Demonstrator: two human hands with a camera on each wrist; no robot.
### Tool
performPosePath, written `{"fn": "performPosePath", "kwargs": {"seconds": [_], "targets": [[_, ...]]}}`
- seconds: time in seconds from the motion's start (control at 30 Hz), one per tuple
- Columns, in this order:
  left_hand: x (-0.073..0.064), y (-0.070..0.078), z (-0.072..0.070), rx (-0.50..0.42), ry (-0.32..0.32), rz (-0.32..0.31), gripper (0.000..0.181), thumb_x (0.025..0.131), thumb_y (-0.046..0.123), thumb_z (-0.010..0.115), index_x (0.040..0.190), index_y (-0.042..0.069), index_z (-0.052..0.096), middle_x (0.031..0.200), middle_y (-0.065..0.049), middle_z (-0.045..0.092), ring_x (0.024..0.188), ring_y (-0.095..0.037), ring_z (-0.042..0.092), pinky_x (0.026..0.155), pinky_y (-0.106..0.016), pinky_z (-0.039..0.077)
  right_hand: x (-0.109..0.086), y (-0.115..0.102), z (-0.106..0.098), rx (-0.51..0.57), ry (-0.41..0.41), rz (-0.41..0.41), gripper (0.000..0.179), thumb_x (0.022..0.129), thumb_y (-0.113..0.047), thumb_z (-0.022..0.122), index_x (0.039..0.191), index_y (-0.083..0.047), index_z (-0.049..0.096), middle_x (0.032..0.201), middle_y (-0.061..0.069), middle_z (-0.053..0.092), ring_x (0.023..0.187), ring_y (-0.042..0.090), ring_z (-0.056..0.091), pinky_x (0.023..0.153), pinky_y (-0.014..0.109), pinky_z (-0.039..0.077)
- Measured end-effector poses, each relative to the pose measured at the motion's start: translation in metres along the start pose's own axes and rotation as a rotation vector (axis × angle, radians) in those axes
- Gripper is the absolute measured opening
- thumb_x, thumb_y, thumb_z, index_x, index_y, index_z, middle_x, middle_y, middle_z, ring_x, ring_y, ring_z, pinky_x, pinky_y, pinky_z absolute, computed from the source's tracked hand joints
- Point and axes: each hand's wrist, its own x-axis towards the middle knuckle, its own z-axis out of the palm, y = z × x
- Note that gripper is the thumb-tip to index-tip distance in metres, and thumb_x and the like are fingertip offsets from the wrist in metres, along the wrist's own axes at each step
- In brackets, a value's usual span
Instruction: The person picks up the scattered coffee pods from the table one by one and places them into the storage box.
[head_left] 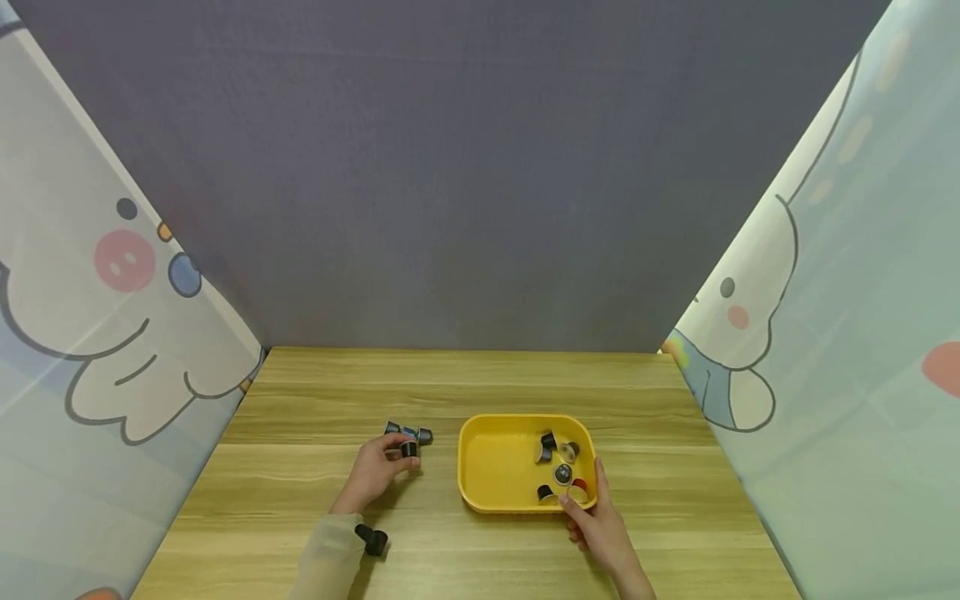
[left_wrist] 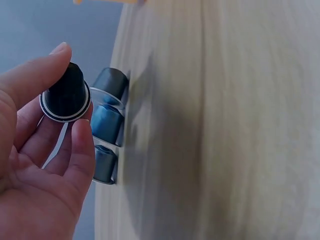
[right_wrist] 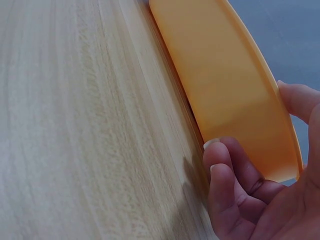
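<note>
My left hand (head_left: 372, 472) pinches a black coffee capsule (left_wrist: 66, 95) between thumb and fingers, its silver rim facing the wrist camera. Just beyond it, three dark blue-grey capsules (left_wrist: 106, 122) stand in a short row on the table. My right hand (head_left: 604, 532) grips the near right corner of a yellow tray (head_left: 487, 475), thumb over the rim and other fingers along the outer wall. Several capsules (head_left: 562, 474) lie scattered in the tray's right half. In the right wrist view only the tray's outer side (right_wrist: 225, 85) shows; its contents are hidden.
The wooden table (head_left: 637, 400) carries everything. A grey wall (head_left: 465, 183) rises behind it, and cartoon-printed curtains (head_left: 840, 292) hang on both sides. A black strap mount (head_left: 372, 539) sits on the left wrist.
</note>
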Motion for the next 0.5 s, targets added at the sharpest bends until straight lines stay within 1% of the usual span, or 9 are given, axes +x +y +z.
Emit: {"fn": "performPosePath", "kwargs": {"seconds": [0.17, 0.37, 0.5], "targets": [[0.002, 0.007, 0.0, -0.001, -0.004, -0.005, 0.034, 0.079, 0.017, 0.086, 0.11, 0.011, 0.073, 0.115, -0.012, 0.068, 0.093, -0.026, 0.067, 0.08, -0.044, 0.055, 0.001, 0.0, 0.0, -0.003, 0.002, 0.004, 0.102, 0.094, -0.039, 0.069, 0.16, -0.028, -0.008, 0.07, 0.008, 0.059, 0.056, 0.019, 0.057, 0.048, 0.027, 0.048], [0.002, 0.017, 0.0, -0.018, -0.006, 0.003, 0.034, 0.081, 0.015, 0.085, 0.113, 0.011, 0.074, 0.114, -0.01, 0.068, 0.086, -0.021, 0.064, 0.072, -0.036, 0.053, 0.001, -0.001, 0.001, -0.004, 0.003, 0.005, 0.101, 0.095, -0.038, 0.068, 0.16, -0.029, -0.007, 0.069, 0.008, 0.059, 0.056, 0.018, 0.056, 0.047, 0.027, 0.047], [0.002, 0.023, 0.0, -0.038, -0.008, 0.014, 0.033, 0.081, 0.016, 0.085, 0.112, 0.013, 0.074, 0.113, -0.007, 0.068, 0.086, -0.02, 0.063, 0.072, -0.034, 0.053, 0.001, -0.001, 0.001, 0.007, -0.001, 0.006, 0.099, 0.096, -0.035, 0.068, 0.16, -0.03, -0.007, 0.068, 0.009, 0.059, 0.056, 0.018, 0.056, 0.047, 0.026, 0.047]]}}
